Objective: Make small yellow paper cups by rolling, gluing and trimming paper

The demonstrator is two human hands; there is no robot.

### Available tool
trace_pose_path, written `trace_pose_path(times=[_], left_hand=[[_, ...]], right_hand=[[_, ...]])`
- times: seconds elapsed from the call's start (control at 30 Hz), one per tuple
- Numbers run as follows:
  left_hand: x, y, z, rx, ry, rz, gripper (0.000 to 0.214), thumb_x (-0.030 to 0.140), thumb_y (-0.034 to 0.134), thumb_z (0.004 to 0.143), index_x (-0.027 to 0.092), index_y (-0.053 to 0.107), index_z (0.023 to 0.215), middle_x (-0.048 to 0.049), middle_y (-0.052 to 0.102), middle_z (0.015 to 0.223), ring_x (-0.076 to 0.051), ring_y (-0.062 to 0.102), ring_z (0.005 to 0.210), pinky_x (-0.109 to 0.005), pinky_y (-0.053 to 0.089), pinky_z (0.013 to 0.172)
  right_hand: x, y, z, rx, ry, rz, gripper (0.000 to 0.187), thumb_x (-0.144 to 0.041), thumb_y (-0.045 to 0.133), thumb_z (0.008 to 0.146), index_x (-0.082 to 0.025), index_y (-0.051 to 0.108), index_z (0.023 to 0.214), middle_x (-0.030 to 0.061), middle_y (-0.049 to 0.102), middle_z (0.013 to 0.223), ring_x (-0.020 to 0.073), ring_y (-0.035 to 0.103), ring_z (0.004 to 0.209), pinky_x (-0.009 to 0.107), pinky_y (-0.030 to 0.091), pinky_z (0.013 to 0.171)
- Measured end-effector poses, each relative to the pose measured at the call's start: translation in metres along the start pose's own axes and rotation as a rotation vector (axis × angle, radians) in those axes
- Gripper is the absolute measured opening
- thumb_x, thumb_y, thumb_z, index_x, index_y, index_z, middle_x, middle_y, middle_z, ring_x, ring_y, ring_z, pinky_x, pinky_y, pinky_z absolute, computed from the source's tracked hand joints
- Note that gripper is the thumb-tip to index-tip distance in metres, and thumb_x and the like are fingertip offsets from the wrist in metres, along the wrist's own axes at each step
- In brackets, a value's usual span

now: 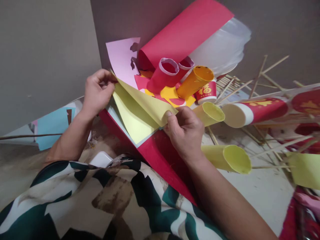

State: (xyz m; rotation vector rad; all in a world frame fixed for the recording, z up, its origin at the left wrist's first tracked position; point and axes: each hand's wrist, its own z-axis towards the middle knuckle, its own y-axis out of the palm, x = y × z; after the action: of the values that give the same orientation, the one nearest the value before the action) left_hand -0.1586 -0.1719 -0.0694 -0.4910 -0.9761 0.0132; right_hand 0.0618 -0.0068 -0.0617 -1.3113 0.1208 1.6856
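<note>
A yellow paper sheet (140, 106) is folded over on top of a red sheet (162, 156) and a pale sheet under it. My left hand (96, 91) pinches the yellow sheet's far left corner. My right hand (185, 130) pinches its right folded edge, fingers closed on the paper. Both hands hold the fold between them above the floor.
Rolled paper tubes lie around: red ones (165, 75), an orange one (195, 81), yellow ones (228, 158). A large red sheet (185, 31) and a pink sheet (122, 58) lean on the wall. Several thin bamboo sticks (262, 76) and a printed red cup (206, 91) lie at right.
</note>
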Motion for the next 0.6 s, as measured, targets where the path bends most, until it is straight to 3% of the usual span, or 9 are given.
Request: trace_pose_path(times=[0.13, 0.27, 0.33, 0.43, 0.5, 0.6], left_hand=[[0.005, 0.015, 0.027, -0.069, -0.234, -0.37, 0.015, 0.02, 0.064, 0.081, 0.023, 0.059, 0.095, 0.002, 0.069, 0.083, -0.012, 0.061, 0.061, -0.032, 0.055, 0.057], [0.017, 0.025, 0.045, -0.107, -0.395, -0.557, 0.017, 0.013, 0.06, 0.085, 0.026, 0.056, 0.095, 0.0025, 0.071, 0.088, -0.013, 0.068, 0.073, -0.033, 0.06, 0.068], [0.026, 0.028, 0.051, -0.104, -0.442, -0.609, 0.019, 0.008, 0.056, 0.087, 0.026, 0.054, 0.094, 0.0021, 0.071, 0.091, -0.012, 0.069, 0.079, -0.034, 0.062, 0.076], [0.038, 0.029, 0.056, -0.1, -0.448, -0.634, 0.02, 0.005, 0.05, 0.091, 0.024, 0.051, 0.094, 0.0013, 0.072, 0.099, -0.01, 0.069, 0.082, -0.035, 0.062, 0.084], [0.045, 0.029, 0.057, -0.103, -0.445, -0.642, 0.021, 0.003, 0.048, 0.092, 0.023, 0.05, 0.094, 0.0013, 0.071, 0.099, -0.008, 0.069, 0.078, -0.032, 0.062, 0.083], [0.055, 0.028, 0.057, -0.104, -0.453, -0.669, 0.024, -0.002, 0.044, 0.093, 0.021, 0.049, 0.092, 0.0022, 0.068, 0.088, -0.005, 0.065, 0.067, -0.025, 0.06, 0.074]], right_hand=[[0.004, -0.001, 0.001, 0.047, -0.057, -0.042, 0.015, -0.032, 0.061, 0.09, -0.02, 0.057, 0.082, -0.0055, 0.047, 0.061, 0.0105, 0.046, 0.056, 0.027, 0.038, 0.056], [0.004, -0.003, -0.002, 0.032, -0.15, -0.002, 0.019, -0.039, 0.061, 0.094, -0.02, 0.063, 0.093, -0.0001, 0.059, 0.077, 0.0131, 0.057, 0.068, 0.026, 0.047, 0.058], [0.004, -0.003, -0.004, -0.008, -0.246, 0.038, 0.031, -0.046, 0.061, 0.094, -0.02, 0.065, 0.111, 0.0058, 0.067, 0.097, 0.0181, 0.066, 0.083, 0.031, 0.054, 0.066], [0.007, -0.001, -0.006, 0.013, -0.354, -0.015, 0.058, -0.05, 0.072, 0.086, -0.022, 0.057, 0.135, 0.0119, 0.067, 0.125, 0.0232, 0.068, 0.096, 0.037, 0.06, 0.074], [0.01, 0.002, -0.004, 0.056, -0.311, -0.068, 0.052, -0.043, 0.076, 0.084, -0.023, 0.062, 0.13, 0.0099, 0.07, 0.121, 0.0202, 0.068, 0.087, 0.036, 0.06, 0.071], [0.012, 0.005, 0.0, 0.079, -0.176, 0.002, 0.015, -0.036, 0.068, 0.09, -0.022, 0.072, 0.091, 0.002, 0.073, 0.082, 0.0144, 0.063, 0.067, 0.03, 0.056, 0.063]])
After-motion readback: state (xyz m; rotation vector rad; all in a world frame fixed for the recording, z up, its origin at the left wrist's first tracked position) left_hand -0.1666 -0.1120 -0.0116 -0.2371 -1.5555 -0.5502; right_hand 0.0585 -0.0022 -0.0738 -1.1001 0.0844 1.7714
